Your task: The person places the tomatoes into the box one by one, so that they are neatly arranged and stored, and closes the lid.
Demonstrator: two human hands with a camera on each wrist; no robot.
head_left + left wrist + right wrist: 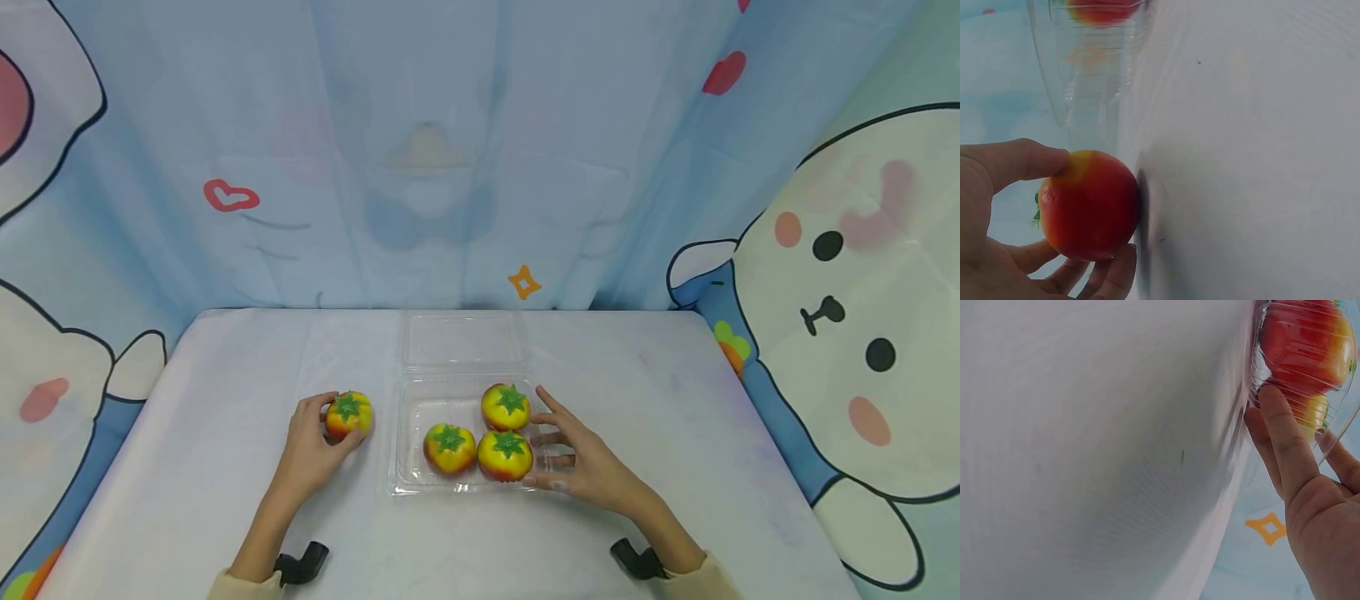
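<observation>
My left hand (pixel 315 454) grips a red-and-yellow round fruit (pixel 349 415) with a green star-shaped leaf top, thumb on one side and fingers on the other. In the left wrist view this fruit (pixel 1091 206) is low over the white cloth, left of a clear plastic box (pixel 408 417). Three similar fruits sit in the box: one at the back right (pixel 505 407), one at the front right (pixel 505 456) and one at the front left (pixel 449 449). My right hand (pixel 588 462) rests at the box's right side, fingers spread and fairly straight, fingertips against its clear wall (pixel 1266 369).
The box's clear lid (pixel 465 342) lies folded open toward the back of the table. White cloth (pixel 637 375) covers the tabletop. Behind it hangs a blue printed curtain (pixel 450 125) with cartoon figures at both sides. Black wrist mounts (pixel 302 563) sit at both wrists.
</observation>
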